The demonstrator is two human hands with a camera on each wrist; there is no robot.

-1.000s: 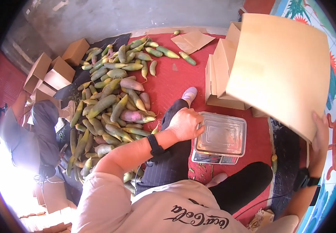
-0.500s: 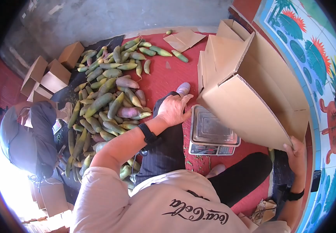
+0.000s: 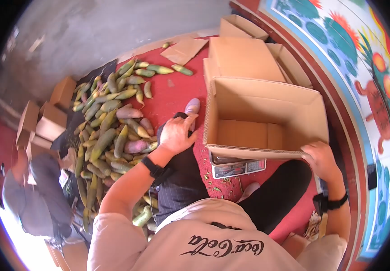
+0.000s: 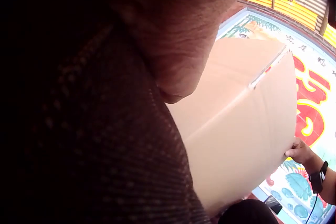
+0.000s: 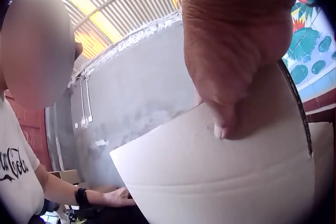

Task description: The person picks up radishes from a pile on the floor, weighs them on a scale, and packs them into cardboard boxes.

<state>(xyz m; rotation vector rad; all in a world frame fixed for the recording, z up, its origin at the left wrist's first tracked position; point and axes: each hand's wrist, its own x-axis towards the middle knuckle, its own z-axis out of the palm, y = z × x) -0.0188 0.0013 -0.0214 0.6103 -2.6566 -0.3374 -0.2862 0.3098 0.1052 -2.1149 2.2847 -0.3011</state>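
My right hand (image 3: pixel 321 159) grips the near right edge of an open cardboard box (image 3: pixel 267 154), thumb on the outer wall in the right wrist view. The box has its opening up toward the head camera and overlaps most of the digital scale (image 3: pixel 237 169); of the clear tray on the scale, only a sliver shows. On the dark trouser knee rests my left hand (image 3: pixel 178 133), fingers spread loosely and holding nothing. The left wrist view shows the outside of the box (image 4: pixel 241 134) beyond that hand.
A large pile of green and purple-tinged radishes (image 3: pixel 107 135) covers the floor on the left. Several cardboard boxes (image 3: pixel 244 58) stand behind the held box. Smaller boxes (image 3: pixel 52 121) and a seated person (image 3: pixel 46 194) are at far left. A painted tile wall (image 3: pixel 339 58) runs along the right.
My right hand has swung the box down and leftward, over the scale, turning its opening upward. My left hand has moved off the tray's edge and onto the knee.
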